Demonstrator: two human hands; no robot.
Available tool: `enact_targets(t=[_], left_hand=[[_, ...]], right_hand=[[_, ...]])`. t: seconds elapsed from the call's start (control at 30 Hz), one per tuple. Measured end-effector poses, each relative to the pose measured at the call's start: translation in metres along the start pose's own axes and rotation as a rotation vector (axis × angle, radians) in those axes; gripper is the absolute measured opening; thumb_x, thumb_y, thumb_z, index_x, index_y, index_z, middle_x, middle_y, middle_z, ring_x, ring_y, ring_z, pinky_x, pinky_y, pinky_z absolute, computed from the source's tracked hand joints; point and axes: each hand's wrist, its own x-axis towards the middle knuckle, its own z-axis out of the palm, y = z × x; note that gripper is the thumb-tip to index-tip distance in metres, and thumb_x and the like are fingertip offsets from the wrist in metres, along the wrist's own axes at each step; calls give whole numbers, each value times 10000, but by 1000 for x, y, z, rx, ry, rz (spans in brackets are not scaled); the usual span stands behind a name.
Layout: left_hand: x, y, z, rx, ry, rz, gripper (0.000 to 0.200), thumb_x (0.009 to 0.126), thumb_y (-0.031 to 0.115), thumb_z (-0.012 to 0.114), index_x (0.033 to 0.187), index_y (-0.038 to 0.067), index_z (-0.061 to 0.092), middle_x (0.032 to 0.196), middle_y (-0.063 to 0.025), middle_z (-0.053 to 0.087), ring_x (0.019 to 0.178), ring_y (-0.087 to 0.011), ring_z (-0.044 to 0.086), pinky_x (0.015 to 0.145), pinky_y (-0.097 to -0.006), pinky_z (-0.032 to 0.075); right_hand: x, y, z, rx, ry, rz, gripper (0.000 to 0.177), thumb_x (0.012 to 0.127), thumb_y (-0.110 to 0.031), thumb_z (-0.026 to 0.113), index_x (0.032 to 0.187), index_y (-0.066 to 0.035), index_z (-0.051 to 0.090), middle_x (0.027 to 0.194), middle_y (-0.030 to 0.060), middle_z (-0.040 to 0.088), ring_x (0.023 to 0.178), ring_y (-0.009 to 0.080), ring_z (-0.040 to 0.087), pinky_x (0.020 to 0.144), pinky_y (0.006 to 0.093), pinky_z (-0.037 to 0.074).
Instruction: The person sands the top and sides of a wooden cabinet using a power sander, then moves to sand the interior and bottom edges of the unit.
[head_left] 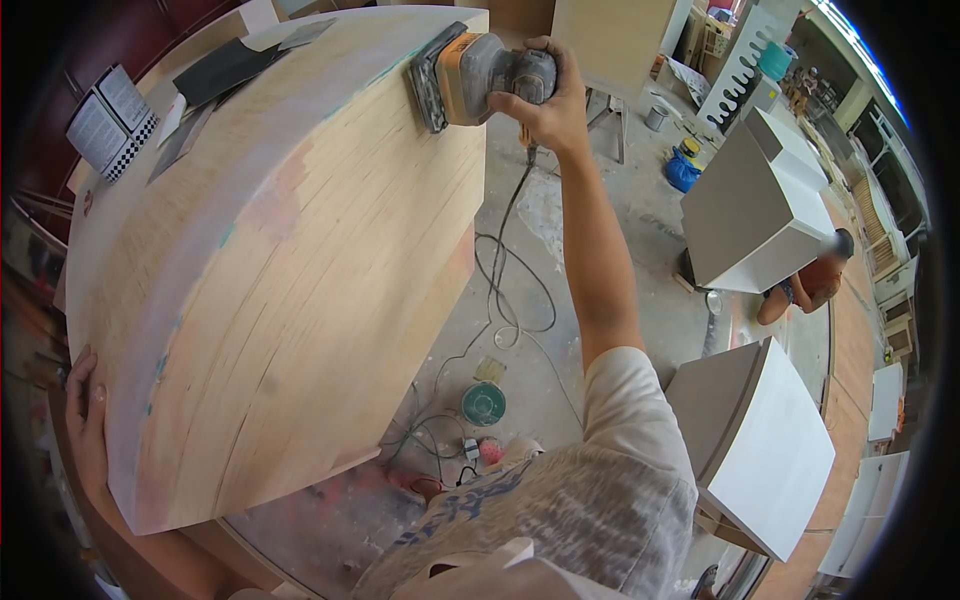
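Right hand: the right hand (548,98) is at the end of an outstretched arm, closed around the body of an orange and grey electric sander (468,76).
Sander: its flat pad lies against the upper far edge of a big curved wooden panel (300,280). The wrap-around grip looks meant to press the pad square to the wood.
Left hand: the left hand (86,425) lies open, fingers spread, on the panel's lower left edge, well apart from the right hand. It seems to be steadying the piece.
Panel: pale glued strips bowed outward towards the viewer, filling the left half of the view, with pinkish and greenish patches near its left rim.
Cord: a dark power cord (505,240) drops from the sander beside the arm and loops on the dusty floor (660,300), clear of the sanding pad.
On top of the piece: dark sandpaper sheets (220,68) and a printed packet with a checkered edge (112,122), likely kept within reach.
Floor below: a green round reel (483,404) among tangled wires, near the person's feet.
To the right: two grey and white cabinets, one farther off (750,210) and one close by the elbow (770,450), which narrow the standing room.
Other person: someone crouches (815,282) beyond the far cabinet, away from the sanding.
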Motion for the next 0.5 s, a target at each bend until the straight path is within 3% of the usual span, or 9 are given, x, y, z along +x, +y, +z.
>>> enact_targets(t=[0.1, 0.27, 0.33, 0.4, 0.47, 0.5], left_hand=[[2, -5, 0, 6, 0, 19, 383, 926, 192, 519, 1262, 7, 517, 1419, -170, 449, 1344, -277, 367, 1132, -363, 202], [1, -6, -2, -6, -21, 29, 409, 950, 234, 510, 1283, -4, 512, 1419, -169, 449, 1350, -273, 363, 1134, -365, 207], [1, -7, -1, 8, -8, 27, 393, 936, 203, 518, 1274, 2, 514, 1415, -166, 454, 1344, -274, 370, 1132, -367, 210], [0, -5, -1, 19, 0, 20, 380, 922, 173, 526, 1264, 8, 515, 1411, -162, 460, 1339, -275, 376, 1130, -369, 213], [-1, 7, 0, 0, -14, 21, 381, 914, 162, 529, 1261, 5, 518, 1410, -162, 461, 1338, -272, 378, 1130, -370, 215], [-2, 10, 0, 2, -10, 16, 381, 914, 162, 529, 1261, 5, 518, 1410, -162, 461, 1338, -272, 378, 1130, -370, 215]], right_hand=[[-3, -8, -2, -111, -78, -93, 666, 552, -201, 857, 1110, -23, 543, 1000, 102, 615, 917, 210, 593, 837, 329, 484], [-8, -1, 1, 18, -85, -98, 679, 549, -201, 857, 1120, -19, 536, 1007, 101, 603, 919, 221, 592, 842, 332, 481], [8, 12, -3, -184, -21, -116, 710, 570, -170, 860, 1176, -38, 514, 1039, 98, 615, 959, 218, 594, 875, 329, 481], [26, 27, -5, -231, 19, -69, 707, 583, -165, 857, 1183, -21, 511, 1034, 108, 612, 937, 218, 598, 838, 321, 495], [45, 46, -5, -37, 252, 261, 671, 609, -160, 847, 1172, 1, 518, 1010, 116, 605, 880, 204, 605, 760, 307, 512], [52, 55, -8, -31, 248, 261, 671, 609, -160, 847, 1172, 1, 518, 1010, 116, 605, 880, 204, 605, 760, 307, 512]])
